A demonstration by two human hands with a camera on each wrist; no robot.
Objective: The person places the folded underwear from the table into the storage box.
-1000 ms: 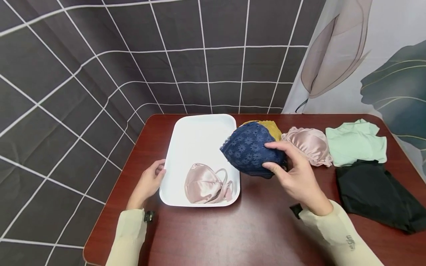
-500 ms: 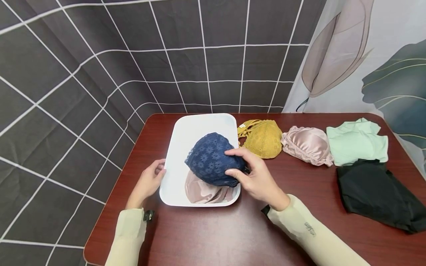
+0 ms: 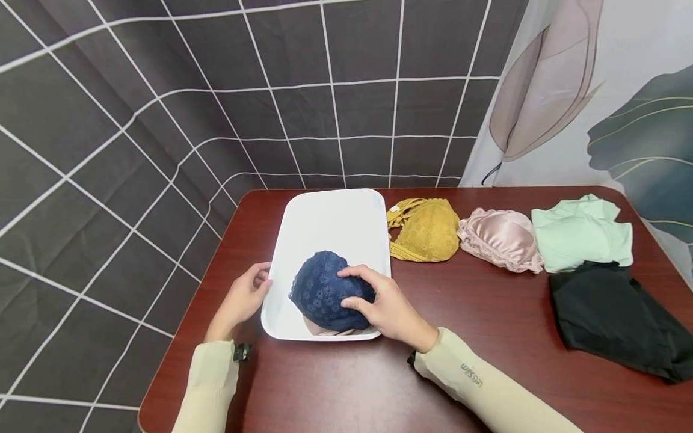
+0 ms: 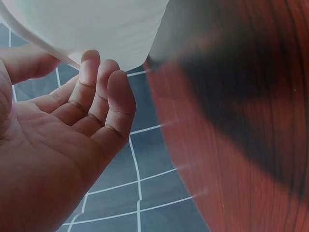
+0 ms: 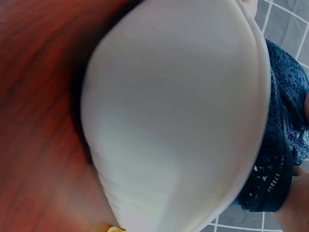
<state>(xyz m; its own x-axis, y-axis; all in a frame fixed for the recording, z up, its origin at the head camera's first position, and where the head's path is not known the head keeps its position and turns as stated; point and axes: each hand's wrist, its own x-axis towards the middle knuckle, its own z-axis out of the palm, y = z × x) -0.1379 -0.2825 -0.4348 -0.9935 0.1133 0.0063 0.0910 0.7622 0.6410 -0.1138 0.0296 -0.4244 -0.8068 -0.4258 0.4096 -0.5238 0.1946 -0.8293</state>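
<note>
A navy lace bra (image 3: 319, 291), its cups folded together, lies in the near half of the white tray (image 3: 332, 219). My right hand (image 3: 392, 310) grips its right end between thumb and fingers. Beneath it, only a sliver of a pale pink satin bra (image 3: 316, 328) shows at the tray's near end. On the tray's left side, my left hand (image 3: 240, 300) holds the rim. In the left wrist view, the fingertips (image 4: 120, 89) rest against the tray's outer wall. The right wrist view is mostly filled by the tray's outside (image 5: 174, 111), with navy lace (image 5: 265, 179) past the rim.
Right of the tray, a mustard lace bra (image 3: 428, 231), a pink satin bra with lace trim (image 3: 503, 237) and a folded mint garment (image 3: 582, 234) lie in a row. A black folded garment (image 3: 617, 319) is nearer. A dark tiled-pattern curtain (image 3: 363, 108) hangs behind the table (image 3: 325, 385).
My right hand has carried the navy bra left and down into the tray, over the pink bra there. The mustard bra has come into full view. My left hand stays at the rim.
</note>
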